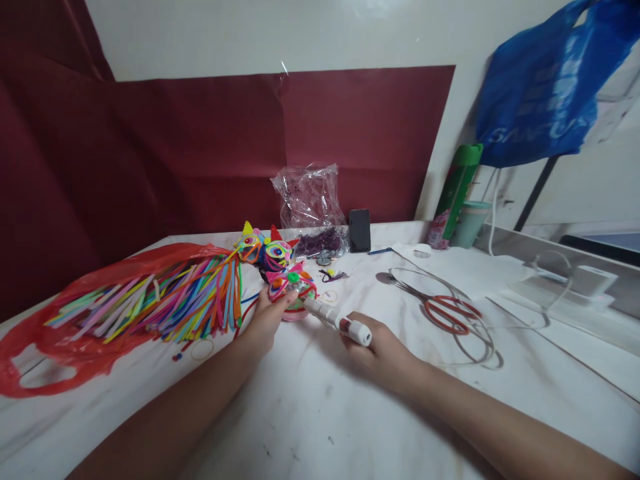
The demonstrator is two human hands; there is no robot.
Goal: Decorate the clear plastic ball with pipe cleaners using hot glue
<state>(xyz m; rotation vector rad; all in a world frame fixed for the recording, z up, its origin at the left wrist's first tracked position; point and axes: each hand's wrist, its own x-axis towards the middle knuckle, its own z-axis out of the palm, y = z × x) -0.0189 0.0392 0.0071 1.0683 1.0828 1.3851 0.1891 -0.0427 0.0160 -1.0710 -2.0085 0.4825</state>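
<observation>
My left hand (269, 321) is closed on the near left side of a small pink pipe-cleaner animal head (295, 276) with pointed ears and green and orange round parts. In my right hand (383, 350) is a white hot glue gun (327, 311), its nozzle aimed left and at or close against the front of the pink head. Whether the nozzle touches cannot be made out. My right fingers wrap the handle, which is mostly hidden. Just behind stand two more pipe-cleaner heads, an orange and yellow one (249, 247) and a blue one with red ears (278, 253).
Many coloured pipe cleaners (195, 300) lie on a red plastic bag (95, 357) at left. Red-handled scissors (445, 313) and a looped cable (487, 343) lie at right. Behind are a clear plastic bag (310, 197), a phone (359, 231) and a green container (457, 187).
</observation>
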